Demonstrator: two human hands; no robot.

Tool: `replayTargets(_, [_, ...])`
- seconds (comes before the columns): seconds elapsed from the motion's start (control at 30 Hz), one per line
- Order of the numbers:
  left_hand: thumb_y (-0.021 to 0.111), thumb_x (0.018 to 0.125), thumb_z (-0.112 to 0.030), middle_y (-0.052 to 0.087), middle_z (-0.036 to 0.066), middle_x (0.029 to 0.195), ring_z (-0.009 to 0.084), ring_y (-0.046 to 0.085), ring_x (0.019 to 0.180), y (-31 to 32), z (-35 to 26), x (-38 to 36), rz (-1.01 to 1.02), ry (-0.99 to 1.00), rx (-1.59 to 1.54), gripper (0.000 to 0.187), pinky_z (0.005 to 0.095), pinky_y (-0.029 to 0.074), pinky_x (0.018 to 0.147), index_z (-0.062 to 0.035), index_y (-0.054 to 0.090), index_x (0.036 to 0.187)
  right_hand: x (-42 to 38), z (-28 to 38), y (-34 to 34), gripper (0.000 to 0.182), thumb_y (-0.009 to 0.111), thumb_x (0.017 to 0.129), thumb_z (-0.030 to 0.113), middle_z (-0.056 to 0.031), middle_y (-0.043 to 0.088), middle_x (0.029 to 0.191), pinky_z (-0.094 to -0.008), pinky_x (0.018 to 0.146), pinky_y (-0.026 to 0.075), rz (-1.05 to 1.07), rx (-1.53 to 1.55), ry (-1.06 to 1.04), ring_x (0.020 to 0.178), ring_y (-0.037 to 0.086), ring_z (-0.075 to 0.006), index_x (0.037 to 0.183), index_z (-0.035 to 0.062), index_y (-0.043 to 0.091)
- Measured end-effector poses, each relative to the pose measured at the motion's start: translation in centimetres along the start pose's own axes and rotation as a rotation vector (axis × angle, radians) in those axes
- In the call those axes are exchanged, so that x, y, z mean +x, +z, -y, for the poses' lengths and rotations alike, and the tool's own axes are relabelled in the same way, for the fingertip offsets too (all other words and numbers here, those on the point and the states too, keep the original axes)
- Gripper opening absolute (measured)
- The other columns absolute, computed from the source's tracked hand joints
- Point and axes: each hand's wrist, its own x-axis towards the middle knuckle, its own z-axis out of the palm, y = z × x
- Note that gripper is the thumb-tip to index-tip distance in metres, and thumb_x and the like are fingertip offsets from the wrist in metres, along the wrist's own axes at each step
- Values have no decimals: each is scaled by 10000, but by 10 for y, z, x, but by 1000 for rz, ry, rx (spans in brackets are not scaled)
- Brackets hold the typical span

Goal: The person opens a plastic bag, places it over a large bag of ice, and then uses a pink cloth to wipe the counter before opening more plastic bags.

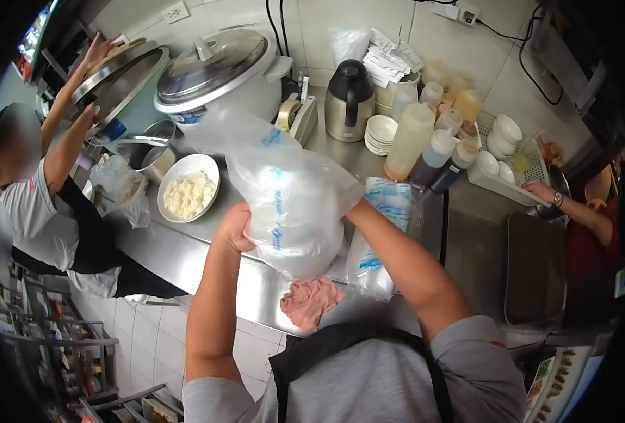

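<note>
A large clear plastic bag (284,204) with blue print is held up in front of me, above the steel counter. My left hand (237,227) is closed on its left edge. At the bag's right side my right hand (357,209) goes in or behind the plastic; its fingers are hidden. Something pale and rounded shows through the lower bag, but I cannot make it out. A crumpled pink cloth (312,303) lies at the counter's near edge, just below the bag. Beside my right forearm is a flat pack of blue-printed bags (379,240). A white bowl of pale crumbly food (188,194) stands left.
Behind stand a large lidded rice cooker (217,67), a thermal jug (349,99) and several squeeze bottles (411,137). At left a co-worker (52,204) holds a big lid (108,70) over a pot. Another person's hand (538,190) touches a basket of bowls (503,169) at right.
</note>
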Motion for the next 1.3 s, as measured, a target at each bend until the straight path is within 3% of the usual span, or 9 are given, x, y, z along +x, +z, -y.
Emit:
replayTargets(0.1, [388, 841, -171, 563, 147, 998, 237, 572, 867, 0, 26, -4, -80, -6, -75, 309, 368, 465, 786, 33, 488, 1050, -16, -30, 0, 190, 493, 789, 184, -78, 583, 853, -294, 664, 458, -274, -654, -342, 763, 568, -171, 928, 73, 557])
replayTargets(0.2, [354, 857, -156, 558, 149, 1005, 238, 563, 887, -17, 59, -3, -153, 99, -117, 309, 377, 463, 784, 47, 476, 1056, -25, -57, -2, 195, 486, 793, 191, -80, 584, 830, -291, 658, 457, -376, -846, -425, 746, 567, -173, 929, 71, 557])
replayTargets(0.3, [353, 862, -151, 556, 134, 1010, 238, 559, 893, -25, 70, -8, -204, 179, -93, 302, 367, 455, 791, 43, 465, 1064, -23, -69, -21, 189, 480, 799, 219, -67, 559, 712, -277, 599, 451, -82, -652, -251, 659, 554, -169, 889, 71, 554])
replayTargets(0.4, [365, 867, -191, 562, 121, 1003, 228, 556, 893, 2, 64, -44, -186, 226, -181, 302, 349, 447, 797, 18, 462, 1063, -56, -5, -20, 178, 501, 793, 237, -47, 522, 636, -266, 547, 439, -119, -49, 560, 604, 538, -159, 829, 68, 540])
replayTargets(0.5, [383, 865, -239, 563, 109, 1010, 215, 548, 907, 9, 77, -83, 19, 206, -216, 309, 341, 435, 810, -10, 460, 1057, -87, 11, -24, 169, 511, 788, 236, -26, 490, 602, -252, 510, 425, -9, 108, 661, 547, 512, -146, 787, 67, 523])
replayTargets(0.73, [353, 838, -149, 571, 113, 977, 228, 549, 906, 48, 122, -69, -184, 481, -647, 273, 362, 437, 818, 22, 467, 1018, -98, -12, -7, 196, 436, 842, 231, -33, 540, 829, -270, 683, 436, -82, 802, 482, 754, 525, -161, 917, 63, 501])
replayTargets(0.9, [357, 789, -123, 563, 125, 974, 224, 543, 900, -5, 137, -31, 152, 489, -637, 289, 339, 438, 808, 30, 490, 994, -99, -31, 3, 234, 350, 883, 215, -45, 549, 920, -306, 738, 442, -108, 1118, 397, 805, 535, -164, 975, 48, 485])
replayTargets(1.1, [368, 825, -137, 563, 133, 955, 226, 542, 906, -16, 140, 4, -366, 592, -395, 250, 329, 435, 800, 4, 481, 997, -85, -62, 3, 253, 371, 853, 212, -62, 578, 941, -309, 735, 457, -131, 840, 400, 845, 559, -171, 989, 46, 505])
replayTargets(1.3, [404, 858, -163, 550, 112, 984, 203, 538, 905, -26, 124, 12, -370, 567, -265, 246, 304, 444, 785, -6, 446, 1041, -67, -65, -19, 338, 403, 846, 311, -96, 566, 945, -318, 667, 475, 42, 838, 406, 813, 567, -194, 1017, 31, 485])
